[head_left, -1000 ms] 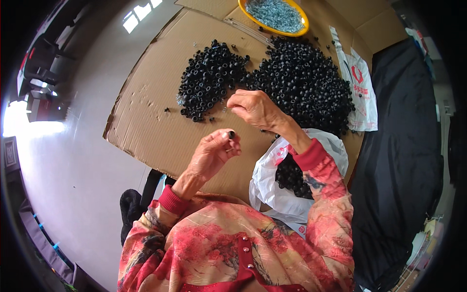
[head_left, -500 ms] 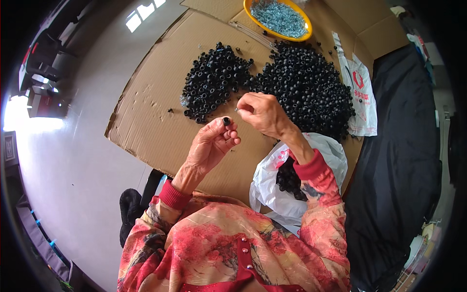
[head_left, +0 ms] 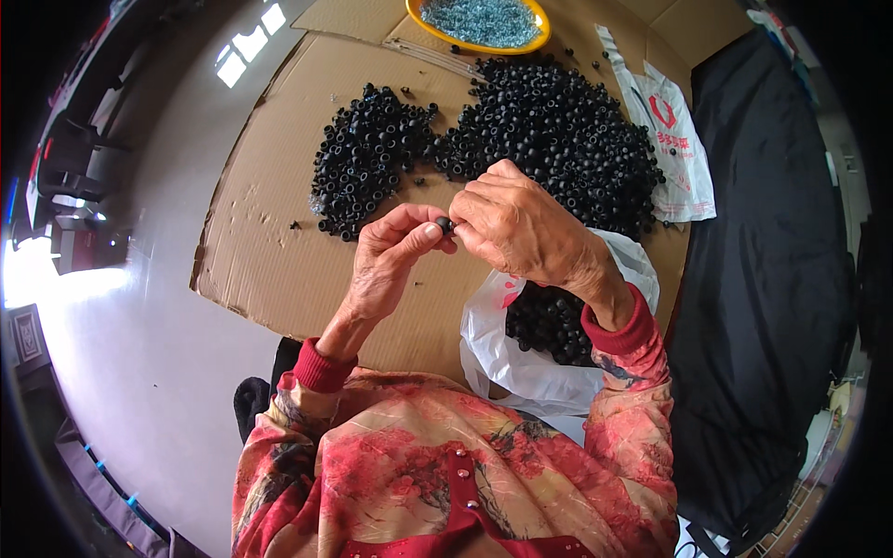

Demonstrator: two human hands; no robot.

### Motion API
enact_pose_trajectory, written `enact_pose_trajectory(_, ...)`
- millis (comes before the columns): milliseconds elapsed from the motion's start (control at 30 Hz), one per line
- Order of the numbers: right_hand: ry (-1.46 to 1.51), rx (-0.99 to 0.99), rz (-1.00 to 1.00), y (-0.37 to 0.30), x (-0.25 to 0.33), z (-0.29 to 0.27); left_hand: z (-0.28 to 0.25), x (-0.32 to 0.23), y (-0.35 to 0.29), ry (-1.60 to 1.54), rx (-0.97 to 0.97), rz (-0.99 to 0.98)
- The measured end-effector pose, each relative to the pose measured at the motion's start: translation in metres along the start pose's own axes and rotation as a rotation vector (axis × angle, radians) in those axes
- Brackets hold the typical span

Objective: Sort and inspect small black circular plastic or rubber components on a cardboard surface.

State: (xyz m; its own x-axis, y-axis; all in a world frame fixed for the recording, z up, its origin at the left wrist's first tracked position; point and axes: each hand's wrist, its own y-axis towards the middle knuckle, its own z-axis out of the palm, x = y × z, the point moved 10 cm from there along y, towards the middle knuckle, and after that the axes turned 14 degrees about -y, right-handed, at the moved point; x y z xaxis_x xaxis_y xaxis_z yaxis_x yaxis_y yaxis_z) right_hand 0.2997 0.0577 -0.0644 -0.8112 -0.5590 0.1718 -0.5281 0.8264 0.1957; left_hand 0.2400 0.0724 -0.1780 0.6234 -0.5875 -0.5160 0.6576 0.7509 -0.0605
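A small round black cap [head_left: 445, 225] sits pinched between the thumb and fingers of my left hand [head_left: 393, 249]. Right up against it are the fingertips of my right hand [head_left: 528, 223], curled together; whatever lies between them is hidden. Beyond my hands, two piles of the same kind of black caps rest on cardboard: a smaller left pile [head_left: 358, 167] and a larger right pile [head_left: 558, 139]. Below my right wrist, an open white plastic bag [head_left: 484, 339] holds more black caps [head_left: 549, 325].
A yellow bowl [head_left: 542, 37] of small clear bluish pieces [head_left: 479, 20] stands at the far edge. A flat white plastic bag [head_left: 684, 177] with red print lies right of the big pile. The cardboard sheet [head_left: 251, 232] covers the work surface. Black fabric [head_left: 753, 298] hangs at the right.
My right hand, which pinched a tiny clear piece, has come against the black cap in my left hand. The left hand has turned the cap sideways. The whole view has shifted slightly.
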Motion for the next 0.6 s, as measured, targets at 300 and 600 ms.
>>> enact_pose_trajectory(300,0.058,0.069,0.042,-0.003,-0.010,0.000,0.003,-0.003,0.006,0.251,-0.043,0.023)
enact_pose_trajectory(600,0.032,-0.035,0.024,0.004,-0.009,-0.005,0.007,-0.001,0.009,0.097,0.007,0.019)
